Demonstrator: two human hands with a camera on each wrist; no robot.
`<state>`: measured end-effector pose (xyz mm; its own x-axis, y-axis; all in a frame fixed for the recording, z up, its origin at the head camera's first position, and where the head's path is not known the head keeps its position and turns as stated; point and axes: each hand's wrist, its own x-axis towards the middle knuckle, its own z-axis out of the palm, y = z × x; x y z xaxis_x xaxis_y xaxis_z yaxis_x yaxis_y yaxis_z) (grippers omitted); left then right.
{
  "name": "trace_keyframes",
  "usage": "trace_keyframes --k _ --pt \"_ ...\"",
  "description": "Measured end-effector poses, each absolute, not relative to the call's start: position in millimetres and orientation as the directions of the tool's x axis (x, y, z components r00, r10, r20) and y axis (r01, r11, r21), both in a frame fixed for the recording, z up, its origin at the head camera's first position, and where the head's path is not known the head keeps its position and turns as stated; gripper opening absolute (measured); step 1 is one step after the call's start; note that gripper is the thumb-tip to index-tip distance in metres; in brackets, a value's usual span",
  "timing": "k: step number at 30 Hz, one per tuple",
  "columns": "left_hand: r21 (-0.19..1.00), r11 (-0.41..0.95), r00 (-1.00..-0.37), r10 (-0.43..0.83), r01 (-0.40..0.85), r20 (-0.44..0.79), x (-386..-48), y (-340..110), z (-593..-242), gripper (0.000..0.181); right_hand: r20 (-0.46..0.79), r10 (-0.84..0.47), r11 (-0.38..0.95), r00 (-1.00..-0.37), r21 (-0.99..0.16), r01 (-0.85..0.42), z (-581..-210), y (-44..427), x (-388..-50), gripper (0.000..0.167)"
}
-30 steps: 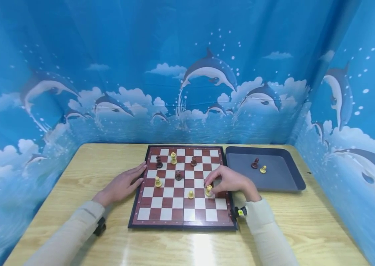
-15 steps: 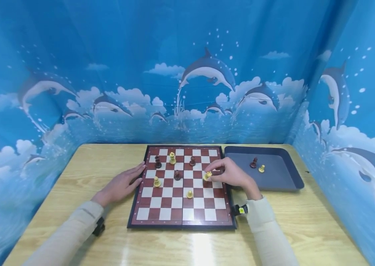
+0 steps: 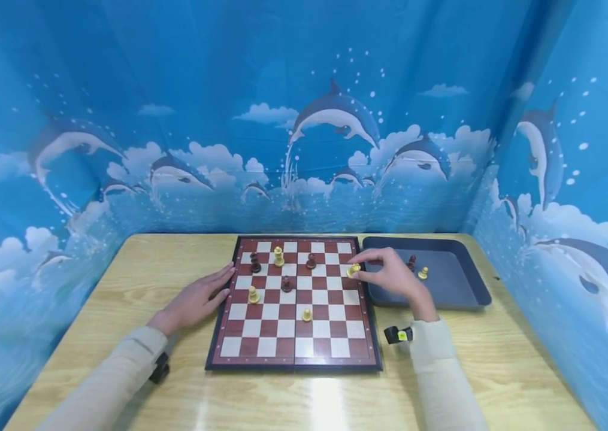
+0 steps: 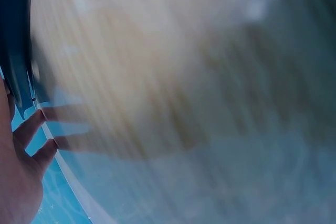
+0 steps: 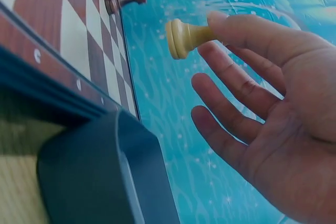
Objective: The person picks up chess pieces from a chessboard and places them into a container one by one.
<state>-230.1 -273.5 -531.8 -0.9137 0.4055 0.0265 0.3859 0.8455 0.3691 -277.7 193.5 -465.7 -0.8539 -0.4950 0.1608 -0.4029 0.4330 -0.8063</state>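
My right hand pinches a pale yellow chess piece between thumb and fingertips, over the right edge of the chessboard. In the right wrist view that chess piece is tilted sideways to the camera, lifted off the board, its top hidden by the fingers. Straight fingers of my left hand rest against the board's left edge. Dark pieces on the board include one at upper left, one at the back and one near the middle. A tall yellow king and smaller yellow pieces stand among them.
A dark grey tray adjoins the board's right side, holding a dark piece and a yellow pawn. Another yellow pawn stands at the board's lower middle. A dolphin-printed curtain encloses the wooden table.
My right hand has lifted the pale yellow chess piece from the lower right of the board and carried it away from me, then rightward to the board's edge. The left hand keeps its place.
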Motion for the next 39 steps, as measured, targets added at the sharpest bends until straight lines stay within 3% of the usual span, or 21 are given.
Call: trace_keyframes --k 26,39 --pt "0.377 0.849 -0.920 0.392 0.370 0.020 -229 -272 -532 0.061 0.189 -0.222 0.646 -0.957 -0.706 -0.289 -463 254 -280 0.025" --pt "0.379 0.850 -0.921 0.389 0.367 0.019 -229 -271 -531 0.062 0.177 -0.157 0.655 -0.972 -0.718 -0.236 -469 274 -280 0.028"
